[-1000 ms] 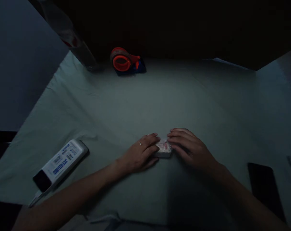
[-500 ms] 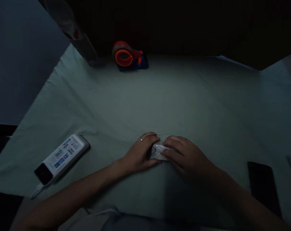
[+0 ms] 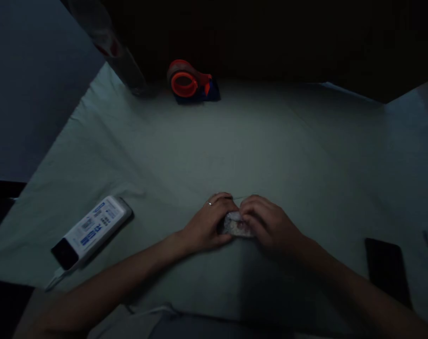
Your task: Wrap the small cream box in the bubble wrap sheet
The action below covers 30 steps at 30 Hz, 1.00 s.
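Observation:
A small, pale package in shiny clear plastic wrap (image 3: 238,225) lies on the cloth between my hands; what is inside I cannot make out. My left hand (image 3: 209,221), with a ring on one finger, curls around the package's left side, thumb at the near edge and fingers at the far edge. From the right, my right hand (image 3: 270,221) pinches at the top of the wrap with thumb and fingertips pressed together. Part of the package is hidden under the fingers of both hands.
An orange and blue tape dispenser (image 3: 185,84) stands at the back beside a clear plastic-wrapped roll (image 3: 124,66). A large dark panel (image 3: 270,42) rises behind. A white power bank with a cable (image 3: 94,230) lies left, a black phone (image 3: 387,268) right, on the pale green cloth (image 3: 235,146).
My right hand's fingers have drawn together into a pinch and shifted slightly, showing more of the package's surface. My left hand keeps its hold almost unchanged.

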Each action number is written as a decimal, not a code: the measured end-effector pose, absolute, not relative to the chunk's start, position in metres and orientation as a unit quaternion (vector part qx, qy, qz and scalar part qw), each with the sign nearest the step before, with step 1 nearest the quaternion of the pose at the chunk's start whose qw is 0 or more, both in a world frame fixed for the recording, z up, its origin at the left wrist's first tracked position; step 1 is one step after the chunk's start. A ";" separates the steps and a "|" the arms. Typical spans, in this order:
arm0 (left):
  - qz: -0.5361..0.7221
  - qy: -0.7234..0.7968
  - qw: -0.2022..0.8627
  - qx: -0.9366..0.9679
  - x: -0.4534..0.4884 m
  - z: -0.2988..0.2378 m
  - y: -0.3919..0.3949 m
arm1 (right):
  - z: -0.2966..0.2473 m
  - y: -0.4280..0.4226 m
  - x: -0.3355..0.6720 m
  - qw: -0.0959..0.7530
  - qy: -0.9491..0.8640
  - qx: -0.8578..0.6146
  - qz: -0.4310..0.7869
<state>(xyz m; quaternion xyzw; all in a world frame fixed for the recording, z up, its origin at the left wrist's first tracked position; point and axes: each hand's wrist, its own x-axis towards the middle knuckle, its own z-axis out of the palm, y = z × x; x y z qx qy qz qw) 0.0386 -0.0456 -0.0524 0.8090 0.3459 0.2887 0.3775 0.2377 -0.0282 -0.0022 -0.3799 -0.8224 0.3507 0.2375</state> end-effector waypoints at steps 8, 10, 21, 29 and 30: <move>0.312 0.427 0.400 0.749 0.040 -0.037 -0.042 | -0.029 0.016 0.232 0.339 -0.573 -0.545 0.509; 0.320 0.438 0.357 0.761 0.042 -0.032 -0.037 | -0.029 0.021 0.239 0.365 -0.568 -0.560 0.480; 0.341 0.434 0.311 0.774 0.052 -0.025 -0.034 | 0.008 -0.032 0.248 0.207 -0.766 -0.497 0.350; 0.341 0.527 0.265 0.732 0.024 -0.030 -0.068 | -0.018 -0.085 0.270 0.270 -0.678 -0.649 0.213; 0.313 0.532 0.263 0.742 0.019 -0.033 -0.073 | -0.022 -0.091 0.273 0.249 -0.688 -0.648 0.212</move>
